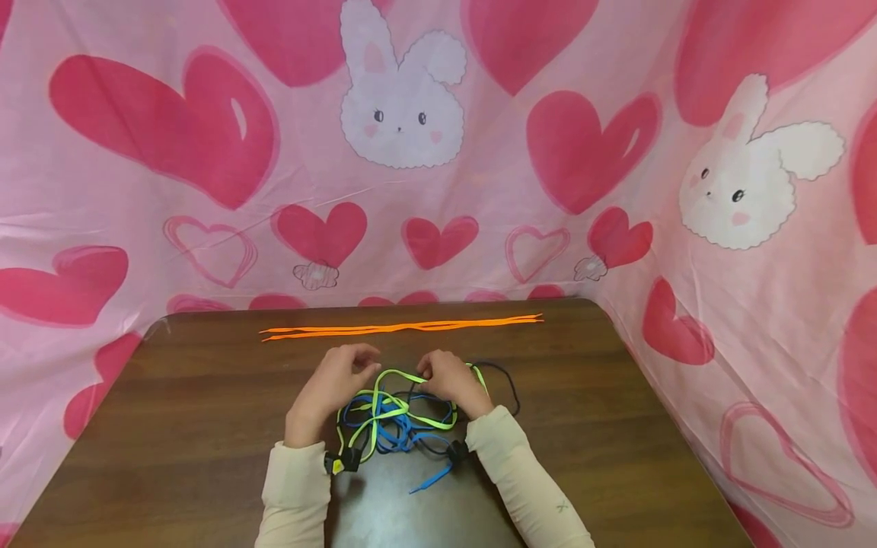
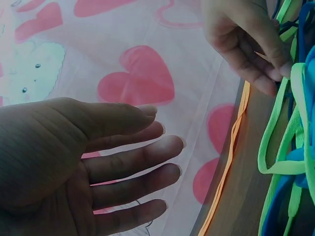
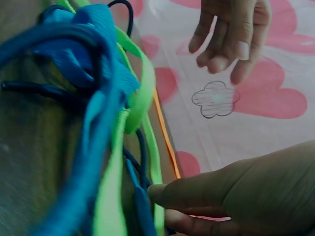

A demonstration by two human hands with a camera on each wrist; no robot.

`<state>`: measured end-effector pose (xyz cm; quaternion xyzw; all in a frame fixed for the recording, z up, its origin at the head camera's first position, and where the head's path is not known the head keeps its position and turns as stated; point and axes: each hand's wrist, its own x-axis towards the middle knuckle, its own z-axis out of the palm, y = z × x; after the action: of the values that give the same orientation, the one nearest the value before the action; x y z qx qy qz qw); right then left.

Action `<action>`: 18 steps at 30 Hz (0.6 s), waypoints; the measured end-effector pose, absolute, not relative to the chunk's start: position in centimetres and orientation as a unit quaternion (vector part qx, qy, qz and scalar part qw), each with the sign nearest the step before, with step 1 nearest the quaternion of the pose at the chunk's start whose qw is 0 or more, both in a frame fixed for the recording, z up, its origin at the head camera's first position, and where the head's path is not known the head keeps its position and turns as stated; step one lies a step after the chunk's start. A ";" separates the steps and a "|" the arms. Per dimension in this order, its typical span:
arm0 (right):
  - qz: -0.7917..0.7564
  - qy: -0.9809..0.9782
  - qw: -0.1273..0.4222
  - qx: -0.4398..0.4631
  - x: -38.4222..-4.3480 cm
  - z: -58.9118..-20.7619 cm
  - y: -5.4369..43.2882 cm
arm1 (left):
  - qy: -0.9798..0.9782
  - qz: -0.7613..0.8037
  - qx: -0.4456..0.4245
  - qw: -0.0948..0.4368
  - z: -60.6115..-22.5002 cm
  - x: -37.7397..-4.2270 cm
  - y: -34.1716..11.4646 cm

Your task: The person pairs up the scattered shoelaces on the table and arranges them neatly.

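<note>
A tangle of shoelaces lies between my two hands on the table: a neon green shoelace (image 3: pixel 145 93), a blue shoelace (image 1: pixel 390 439) and a dark cord-like lace (image 1: pixel 515 390). My right hand (image 1: pixel 448 379) is over the right side of the tangle. In the left wrist view its thumb and index finger pinch the green shoelace (image 2: pixel 269 135). My left hand (image 1: pixel 337 378) hovers at the tangle's left, its fingers relaxed and spread with nothing between them. Part of the dark lace is hidden beneath the other laces and my right hand.
Beyond my hands, a pair of orange shoelaces (image 1: pixel 409 326) lies stretched out along the back of the brown wooden table (image 1: pixel 171 426). Pink cloth (image 1: pixel 500 190) with hearts and rabbits hangs behind the table and along its sides.
</note>
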<state>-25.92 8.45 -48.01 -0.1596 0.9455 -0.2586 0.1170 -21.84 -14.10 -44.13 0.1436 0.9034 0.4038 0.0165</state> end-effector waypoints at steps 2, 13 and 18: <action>-0.262 0.945 0.114 -0.156 -25.7 -48.2 8.3 | 0.903 0.404 0.144 0.019 -44.2 -21.9 -14.1; -0.211 0.944 0.154 -0.202 -24.7 -47.8 8.7 | 0.909 0.387 0.152 0.022 -44.5 -22.0 -14.7; -0.180 0.937 0.178 -0.241 -23.6 -46.2 9.0 | 0.909 0.387 0.151 0.027 -44.0 -21.8 -14.3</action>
<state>-23.60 8.98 -46.16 -0.2415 0.9370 -0.1796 0.1776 -21.79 -14.35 -44.05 0.1512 0.9090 0.3875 0.0273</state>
